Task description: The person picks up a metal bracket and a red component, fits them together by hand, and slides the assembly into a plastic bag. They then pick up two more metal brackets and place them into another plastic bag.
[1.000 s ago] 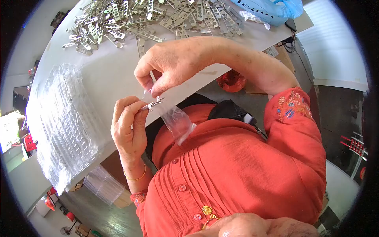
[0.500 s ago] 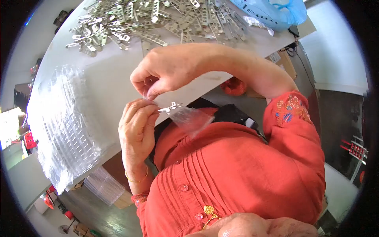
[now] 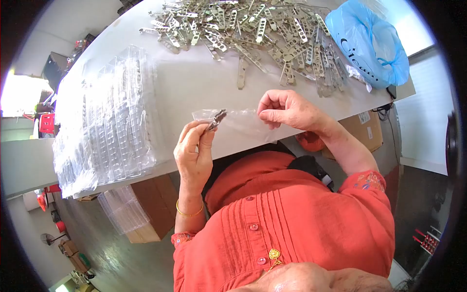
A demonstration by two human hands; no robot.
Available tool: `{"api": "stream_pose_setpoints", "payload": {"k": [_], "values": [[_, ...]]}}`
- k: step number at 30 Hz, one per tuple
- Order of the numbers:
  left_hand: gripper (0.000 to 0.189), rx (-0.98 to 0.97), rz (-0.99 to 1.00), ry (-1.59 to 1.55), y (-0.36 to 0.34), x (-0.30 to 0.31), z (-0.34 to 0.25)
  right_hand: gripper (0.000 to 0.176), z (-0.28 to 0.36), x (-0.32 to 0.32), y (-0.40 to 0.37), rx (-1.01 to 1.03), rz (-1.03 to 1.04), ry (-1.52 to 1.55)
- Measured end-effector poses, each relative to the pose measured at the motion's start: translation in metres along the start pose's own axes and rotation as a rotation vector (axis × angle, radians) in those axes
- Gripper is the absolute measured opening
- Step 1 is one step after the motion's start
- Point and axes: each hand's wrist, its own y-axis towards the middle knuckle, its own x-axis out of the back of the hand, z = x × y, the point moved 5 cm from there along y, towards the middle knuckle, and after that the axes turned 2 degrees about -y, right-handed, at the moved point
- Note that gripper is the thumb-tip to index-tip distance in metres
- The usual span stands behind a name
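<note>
Fingers of your left hand (image 3: 194,151) pinch a small metal part (image 3: 217,118) — apparently inside the clear bag (image 3: 241,120); your right hand (image 3: 287,111) pinches its other end.

A pale grey table (image 3: 194,82) ran from the near left to the far right, its near edge bare. A loose heap of perforated metal strips (image 3: 253,29) sprawled across its far side, with one single strip (image 3: 242,73) lying just apart on the near side of the heap, and a blue plastic bag (image 3: 369,44) sat at the far right, touching the heap's edge. On the left lay a spread stack of clear plastic packets (image 3: 107,117), reaching over the table's near left edge.
</note>
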Motion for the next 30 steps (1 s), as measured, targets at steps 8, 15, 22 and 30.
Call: {"api": "stream_pose_setpoints", "payload": {"k": [8, 15, 22, 30], "values": [[0.008, 0.020, 0.123, -0.064, -0.007, 0.007, 0.007, 0.013, 0.026, -0.005, 0.008, 0.123, -0.069, -0.065], [0.009, 0.020, -0.067, -0.171, -0.019, 0.013, 0.027, 0.013, 0.025, 0.014, 0.010, 0.194, -0.348, 0.118], [0.010, -0.032, -0.005, -0.235, -0.007, 0.013, 0.013, 0.013, -0.001, 0.019, 0.018, 0.092, -0.286, 0.282], [0.016, 0.289, -0.027, -0.488, -0.008, 0.011, 0.037, 0.022, 0.026, 0.005, 0.003, 0.270, -0.100, 0.573]]}}
